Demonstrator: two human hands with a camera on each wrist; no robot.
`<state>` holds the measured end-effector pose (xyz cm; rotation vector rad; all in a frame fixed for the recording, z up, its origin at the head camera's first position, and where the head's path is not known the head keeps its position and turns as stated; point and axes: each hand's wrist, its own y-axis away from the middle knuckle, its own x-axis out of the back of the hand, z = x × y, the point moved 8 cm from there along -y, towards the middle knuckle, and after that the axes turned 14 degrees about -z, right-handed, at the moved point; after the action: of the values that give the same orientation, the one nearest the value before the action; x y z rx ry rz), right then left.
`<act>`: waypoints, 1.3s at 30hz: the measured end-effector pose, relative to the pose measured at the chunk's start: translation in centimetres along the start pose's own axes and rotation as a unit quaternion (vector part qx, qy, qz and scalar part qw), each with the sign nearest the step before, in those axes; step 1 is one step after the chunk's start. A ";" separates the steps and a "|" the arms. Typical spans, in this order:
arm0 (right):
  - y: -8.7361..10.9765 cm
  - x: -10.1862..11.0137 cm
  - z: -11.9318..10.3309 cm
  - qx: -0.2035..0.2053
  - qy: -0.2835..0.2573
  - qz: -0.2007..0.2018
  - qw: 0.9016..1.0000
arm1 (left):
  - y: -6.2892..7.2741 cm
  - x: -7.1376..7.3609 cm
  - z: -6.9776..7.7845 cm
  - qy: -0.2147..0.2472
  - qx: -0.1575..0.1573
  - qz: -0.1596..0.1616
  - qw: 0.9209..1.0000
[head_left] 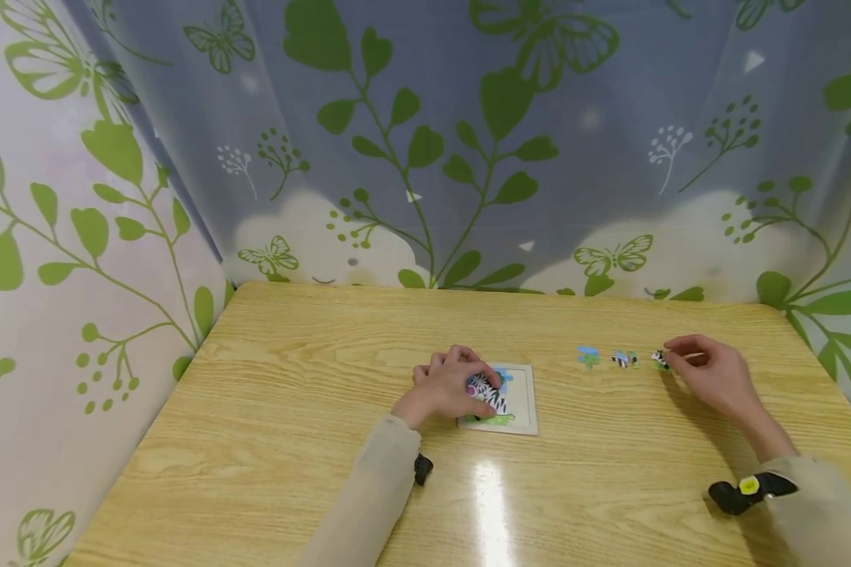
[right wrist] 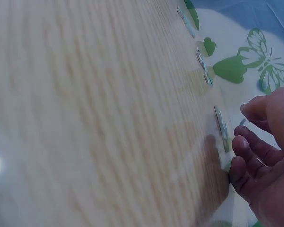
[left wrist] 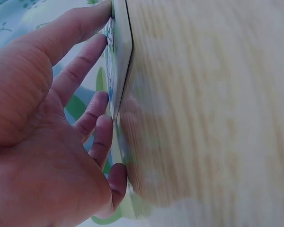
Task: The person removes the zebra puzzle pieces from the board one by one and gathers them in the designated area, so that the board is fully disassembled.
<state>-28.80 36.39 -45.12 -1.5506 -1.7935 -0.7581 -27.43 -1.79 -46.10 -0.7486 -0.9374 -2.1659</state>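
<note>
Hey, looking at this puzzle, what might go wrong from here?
The left hand touches the puzzle board, so a nudge might unsettle the zebra picture. The right hand is close to the rightmost loose piece, which lies thin and flat on the table and may be awkward to pick up.

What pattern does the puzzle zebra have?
Black and white stripes; the puzzle zebra shows best in the head view.

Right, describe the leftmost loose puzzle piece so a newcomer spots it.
On the table, right of the framed board in the head view, three loose pieces form a row. The leftmost piece is nearest the board; unlike its neighbours, it shows blue above green without black-and-white.
</note>
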 end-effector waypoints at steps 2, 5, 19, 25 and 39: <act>0.2 -0.1 -0.5 0.006 -0.001 0.002 1.000 | 0.0 0.0 0.0 -0.004 -0.007 0.001 1.000; 0.3 -0.4 -1.4 0.018 -0.007 0.002 1.000 | 0.1 0.1 0.0 -0.006 -0.013 0.007 1.000; 0.7 -3.1 -7.3 0.101 -0.006 -0.011 0.995 | 0.7 1.8 -0.8 0.036 -0.001 0.076 0.996; 0.4 -5.0 -9.4 0.118 -0.020 -0.042 0.992 | 0.7 1.7 -0.8 0.018 0.019 0.067 0.997; -0.5 -8.8 -13.0 0.159 -0.035 -0.066 0.984 | -0.1 1.4 -1.3 0.014 0.028 0.065 0.997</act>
<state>-27.15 20.85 -43.80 -1.2722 -1.9733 -0.4517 -28.66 -3.23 -45.87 -0.7290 -0.9059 -2.0237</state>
